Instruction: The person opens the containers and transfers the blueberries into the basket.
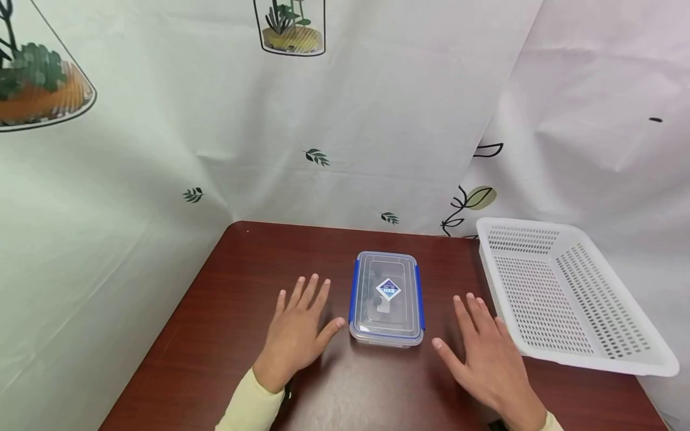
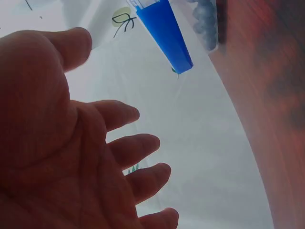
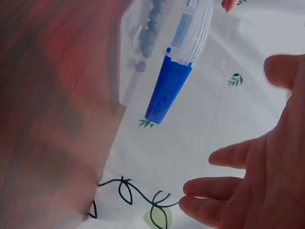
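A clear plastic food container (image 1: 399,311) lies on the table between the hands, with a lid, blue clips along both long sides and a diamond-shaped sticker (image 1: 389,289). To its left is my left hand (image 1: 295,338), palm down with fingers spread and apart from the box. My right hand (image 1: 487,362) is at the box's right, fingers straight, holding nothing. The left wrist view shows a blue clip (image 2: 164,36) beyond the fingertips. Through the container's wall in the right wrist view, several small dark round things (image 3: 149,33) show; their kind is unclear.
A white perforated plastic basket (image 1: 544,299) stands at the table's right side, close beyond the right hand. The brown table (image 1: 215,317) ends at the back against a pale cloth (image 1: 345,108) printed with leaves and plants. More cloth hangs at both sides.
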Tool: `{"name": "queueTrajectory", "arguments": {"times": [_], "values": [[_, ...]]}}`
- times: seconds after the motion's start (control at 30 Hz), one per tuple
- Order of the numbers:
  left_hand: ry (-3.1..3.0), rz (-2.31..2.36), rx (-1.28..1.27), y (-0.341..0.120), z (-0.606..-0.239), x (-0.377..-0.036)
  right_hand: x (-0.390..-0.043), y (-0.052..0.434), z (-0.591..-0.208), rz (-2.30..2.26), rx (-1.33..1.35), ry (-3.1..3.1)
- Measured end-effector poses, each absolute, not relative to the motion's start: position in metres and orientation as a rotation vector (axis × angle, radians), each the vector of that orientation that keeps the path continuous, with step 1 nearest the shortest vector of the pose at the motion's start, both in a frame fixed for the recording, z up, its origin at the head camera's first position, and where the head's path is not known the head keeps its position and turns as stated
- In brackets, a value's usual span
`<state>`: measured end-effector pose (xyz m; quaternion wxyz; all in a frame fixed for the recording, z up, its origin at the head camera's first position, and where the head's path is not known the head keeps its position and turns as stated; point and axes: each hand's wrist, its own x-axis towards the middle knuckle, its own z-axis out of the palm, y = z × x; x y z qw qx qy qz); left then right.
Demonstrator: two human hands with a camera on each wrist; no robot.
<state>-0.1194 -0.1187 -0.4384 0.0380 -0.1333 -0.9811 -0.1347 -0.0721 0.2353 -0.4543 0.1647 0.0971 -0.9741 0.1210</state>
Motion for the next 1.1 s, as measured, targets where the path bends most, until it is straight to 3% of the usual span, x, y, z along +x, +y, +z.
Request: {"name": "queueTrajectory", "arguments": {"times": [0.33, 1.1], "values": [[-2.869, -0.824, -0.426, -0.109, -0.445, -0.131, -0.09, 0.227, -0.447, 0.651, 0.232, -2.781], [-2.57, -2.069, -0.112, -0.093, -0.48, -0.167, -0.136, 0.207, -0.463, 1.422, -0.121, -2.791]]}}
